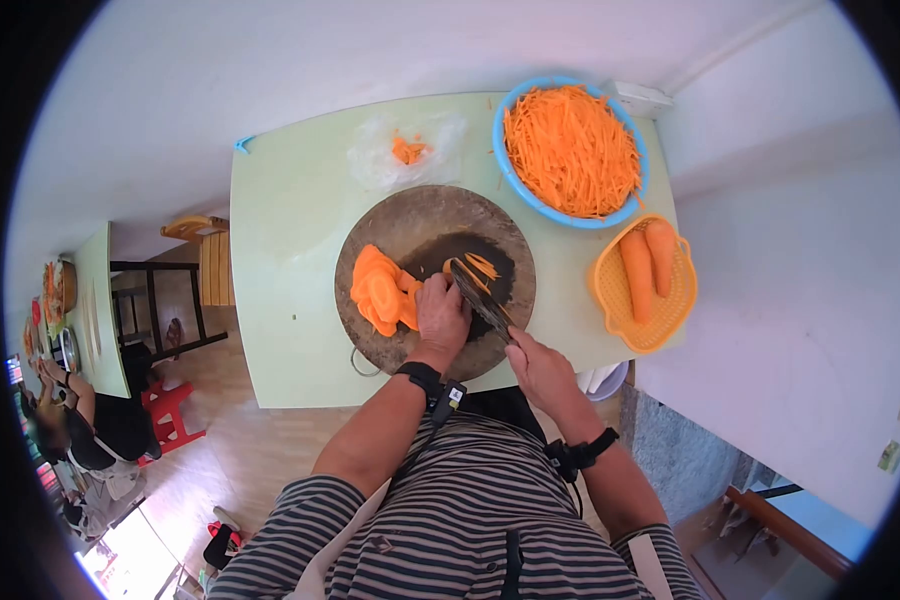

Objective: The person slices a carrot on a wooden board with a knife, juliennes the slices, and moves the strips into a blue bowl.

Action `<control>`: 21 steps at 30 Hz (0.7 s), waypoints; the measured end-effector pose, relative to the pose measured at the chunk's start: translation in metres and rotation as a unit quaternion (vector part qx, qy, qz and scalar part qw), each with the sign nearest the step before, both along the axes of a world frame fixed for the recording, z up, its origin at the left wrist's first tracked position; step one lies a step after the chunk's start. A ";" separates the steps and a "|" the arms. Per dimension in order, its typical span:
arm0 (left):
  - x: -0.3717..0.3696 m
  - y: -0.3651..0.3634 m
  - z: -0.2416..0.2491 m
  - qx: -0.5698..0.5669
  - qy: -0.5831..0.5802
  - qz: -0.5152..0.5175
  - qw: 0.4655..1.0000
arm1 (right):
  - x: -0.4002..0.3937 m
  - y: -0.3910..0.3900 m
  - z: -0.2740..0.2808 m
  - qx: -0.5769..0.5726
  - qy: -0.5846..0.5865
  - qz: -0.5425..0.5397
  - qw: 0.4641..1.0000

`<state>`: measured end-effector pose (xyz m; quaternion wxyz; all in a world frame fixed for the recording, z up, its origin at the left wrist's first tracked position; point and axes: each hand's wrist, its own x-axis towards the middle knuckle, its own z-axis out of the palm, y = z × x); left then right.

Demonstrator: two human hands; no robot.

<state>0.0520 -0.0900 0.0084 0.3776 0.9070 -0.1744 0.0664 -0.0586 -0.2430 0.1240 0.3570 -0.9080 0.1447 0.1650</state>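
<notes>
A round wooden chopping board [420, 212] sits on the table, with a pile of carrot slices [380, 292] on its left half. My left hand [442, 314] rests on the board with curled fingers pressing on carrot slices beside the blade; the fingertips are partly hidden. In my right hand [548, 375] is the handle of a dark-bladed kitchen knife [483, 300]. Its blade slants up and left across the board, right against my left fingers. A few cut carrot strips [482, 266] lie just beyond the blade on a dark wet patch.
A blue basin [500, 150] heaped with shredded carrot stands at the back right. Whole carrots [638, 275] lie in a yellow basket [678, 318] at the right edge. Behind the board, a plastic bag [370, 160] holds carrot scraps. Another person [100, 435] sits far left by a second table.
</notes>
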 end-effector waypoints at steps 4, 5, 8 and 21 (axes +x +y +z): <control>0.000 0.002 -0.001 -0.006 0.000 -0.018 1.000 | -0.011 0.003 0.000 0.002 0.002 -0.008 1.000; 0.000 0.001 -0.001 -0.004 -0.004 -0.017 1.000 | -0.014 0.003 -0.005 -0.008 -0.031 0.000 0.999; 0.000 0.000 0.000 -0.012 -0.020 -0.018 1.000 | -0.015 0.002 -0.009 -0.020 -0.065 0.008 0.998; -0.002 0.002 -0.001 0.032 -0.010 -0.020 0.999 | 0.031 0.010 0.006 -0.043 0.033 0.028 0.998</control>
